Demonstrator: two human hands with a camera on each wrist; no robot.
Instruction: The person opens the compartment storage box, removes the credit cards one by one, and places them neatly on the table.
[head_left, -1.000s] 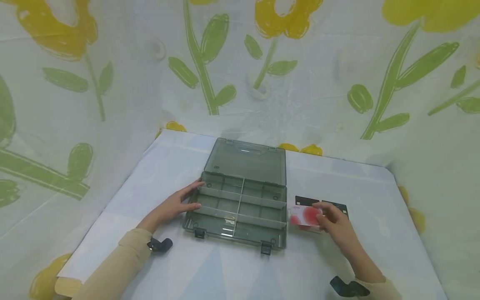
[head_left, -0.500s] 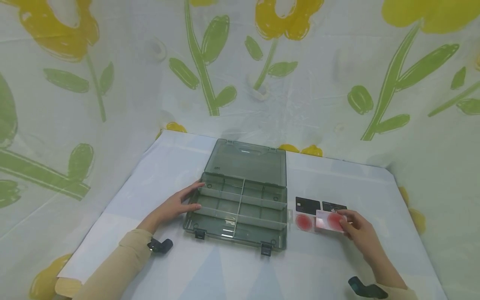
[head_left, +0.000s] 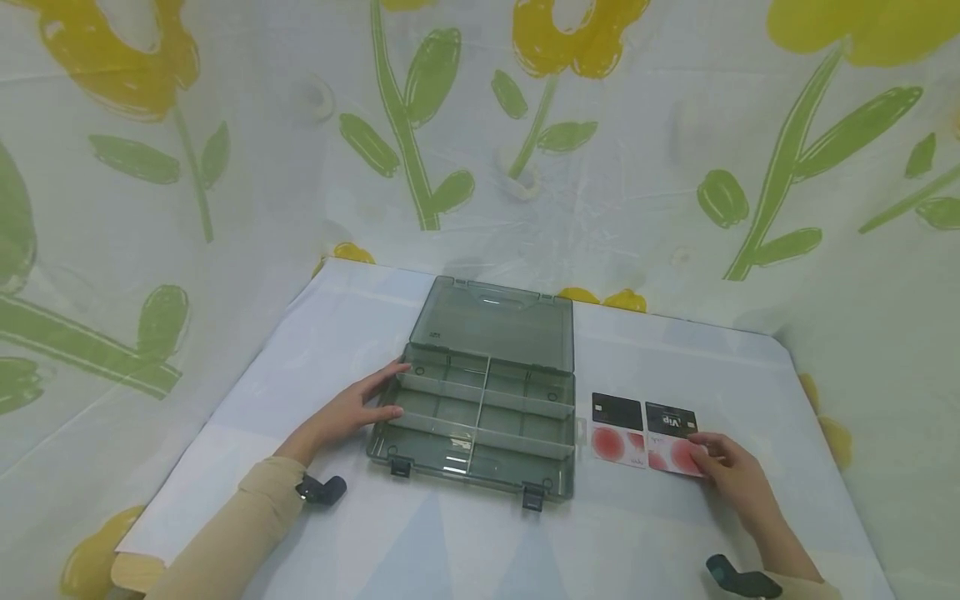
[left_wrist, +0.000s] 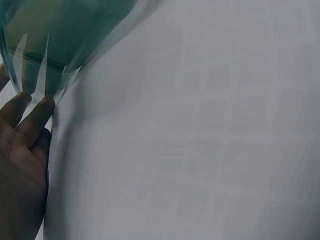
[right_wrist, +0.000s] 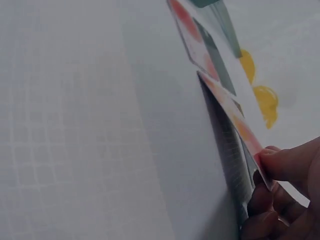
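A translucent grey-green compartment box [head_left: 442, 433] lies with its lid [head_left: 495, 325] folded back. My left hand [head_left: 347, 414] rests on the box's left rim, fingers spread; the left wrist view has the fingertips against the box wall. At the right, my right hand [head_left: 731, 473] pinches the right edge of a white card with red circles [head_left: 670, 454]. In the right wrist view this card [right_wrist: 235, 117] is tilted, its held end raised off the table. Beside it lies a similar red-and-white card [head_left: 618, 446]. Behind them are a black card [head_left: 617, 410] and a dark "VIP" card [head_left: 669, 418].
Pale dividers [head_left: 480, 392] split the box into several compartments. Two dark latches [head_left: 532, 497] hang at its front edge. A white cloth [head_left: 480, 542] covers the table, and a flower-printed curtain [head_left: 637, 192] surrounds it.
My right hand has carried the red-and-white card rightward and lowered it in front of the VIP card. The other red-and-white card and the black card are now uncovered. My left hand stays put.
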